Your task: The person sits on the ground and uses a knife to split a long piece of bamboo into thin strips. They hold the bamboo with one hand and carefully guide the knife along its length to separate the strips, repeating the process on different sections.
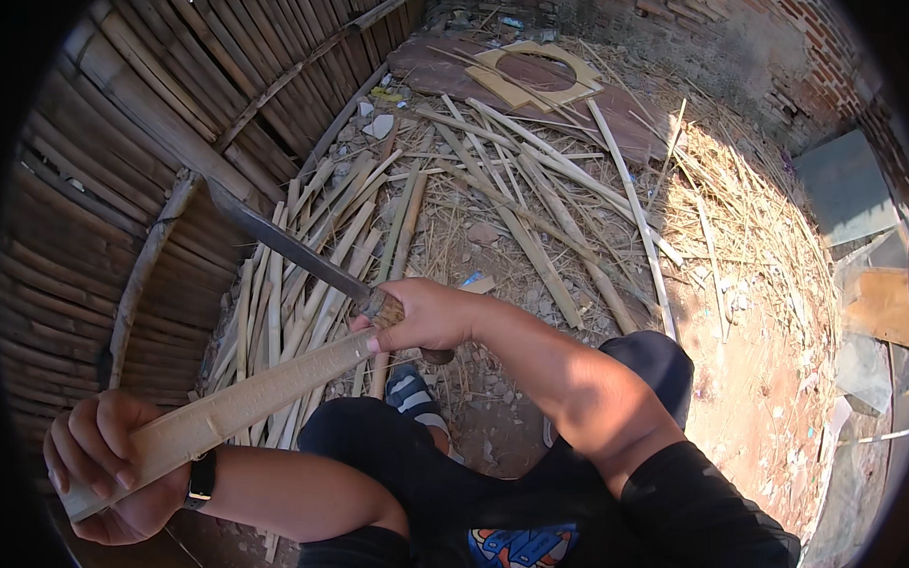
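Note:
My left hand (115, 461) is wrapped round the near end of a pale split bamboo strip (243, 400), which slants up to the right across my lap. Its far end meets my right hand (425, 313). That hand is closed on the handle of a machete (291, 248), and its thumb lies against the strip's end. The long dark blade points up and left, away from the strip, toward the bamboo wall. Part of the handle is hidden by my fingers.
Several bamboo strips (275, 305) lie piled at the left, by a bamboo wall (132, 225). More strips (533, 246) cross on the littered ground ahead. A yellowish board with a round hole (498, 82) lies farther back, before a brick wall (706, 35). Flat panels (852, 185) lean at the right.

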